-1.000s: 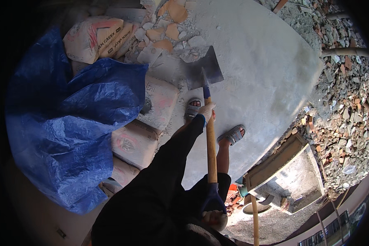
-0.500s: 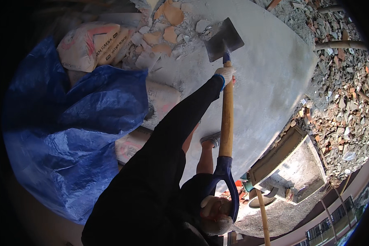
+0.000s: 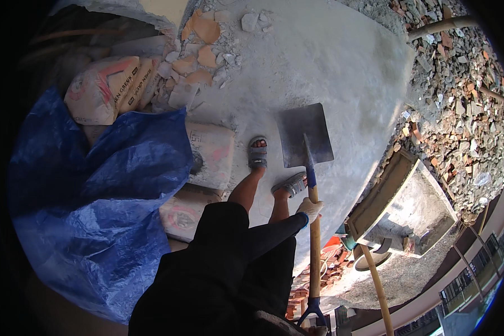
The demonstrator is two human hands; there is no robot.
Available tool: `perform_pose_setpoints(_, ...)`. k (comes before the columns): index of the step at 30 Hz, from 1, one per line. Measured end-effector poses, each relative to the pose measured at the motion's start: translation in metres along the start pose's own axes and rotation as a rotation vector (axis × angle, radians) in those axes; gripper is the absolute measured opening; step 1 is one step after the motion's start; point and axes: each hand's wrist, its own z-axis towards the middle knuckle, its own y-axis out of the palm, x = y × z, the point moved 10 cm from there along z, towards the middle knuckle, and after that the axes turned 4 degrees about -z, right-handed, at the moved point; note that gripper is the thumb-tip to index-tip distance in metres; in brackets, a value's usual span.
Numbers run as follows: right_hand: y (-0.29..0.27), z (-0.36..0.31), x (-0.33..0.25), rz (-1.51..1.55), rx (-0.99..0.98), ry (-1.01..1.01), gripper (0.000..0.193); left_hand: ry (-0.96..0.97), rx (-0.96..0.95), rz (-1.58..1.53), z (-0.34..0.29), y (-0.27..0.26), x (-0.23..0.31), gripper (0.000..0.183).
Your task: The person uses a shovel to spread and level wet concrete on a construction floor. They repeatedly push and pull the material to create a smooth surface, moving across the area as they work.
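Note:
A shovel point(image 3: 315, 246) with a flat dark metal blade point(image 3: 305, 131), a wooden shaft and a blue D-shaped handle lies lengthwise before me. Nothing rests on its blade, which is beside my sandalled feet, over the grey concrete floor point(image 3: 341, 73). My left hand point(image 3: 309, 210), in a pale work glove with a blue band at the wrist, is closed round the shaft just behind the blade's blue socket. At the bottom edge my right hand point(image 3: 318, 331) shows only in part, gloved, at the D-handle; most of it is cut off.
Left are a blue tarpaulin point(image 3: 101, 207) and stacked cement bags point(image 3: 103, 89). Broken plaster and tile pieces point(image 3: 204, 56) lie at the far left. To the right are a box-shaped trough point(image 3: 400, 210), a second wooden handle point(image 3: 378, 291) and brick rubble point(image 3: 465, 123).
The shovel has come back toward me, its blade drawing away from the broken pieces. My left hand came back with it. Both feet now show, and the view has shifted.

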Motion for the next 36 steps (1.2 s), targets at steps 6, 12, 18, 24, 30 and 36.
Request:
perform_pose_setpoints(6,-0.033,0.021,0.014,-0.019,0.056,0.085,0.035,-0.03,-0.081,-0.168,0.058,0.044,-0.119,0.039)
perform_pose_setpoints(12,0.014,0.05,-0.018,0.036,0.044,0.046,0.035,0.1,-0.05,-0.223,0.116,0.011,-0.006,0.046)
perform_pose_setpoints(18,0.238,0.089,-0.033,0.261,-0.137,0.065,0.024,0.344,-0.062,-0.563,0.122,-0.108,0.223,0.058)
perform_pose_setpoints(24,0.564,0.076,-0.073,0.435,-0.599,0.139,0.029,0.403,-0.18,-0.658,0.083,-0.204,0.292,0.085)
perform_pose_setpoints(30,0.66,0.047,-0.121,0.503,-0.926,0.085,0.023,0.374,-0.129,-0.684,0.067,-0.232,0.239,0.094)
perform_pose_setpoints(36,0.441,0.073,-0.053,0.452,-0.712,0.122,0.032,0.123,-0.117,-0.696,0.071,-0.199,0.135,0.084)
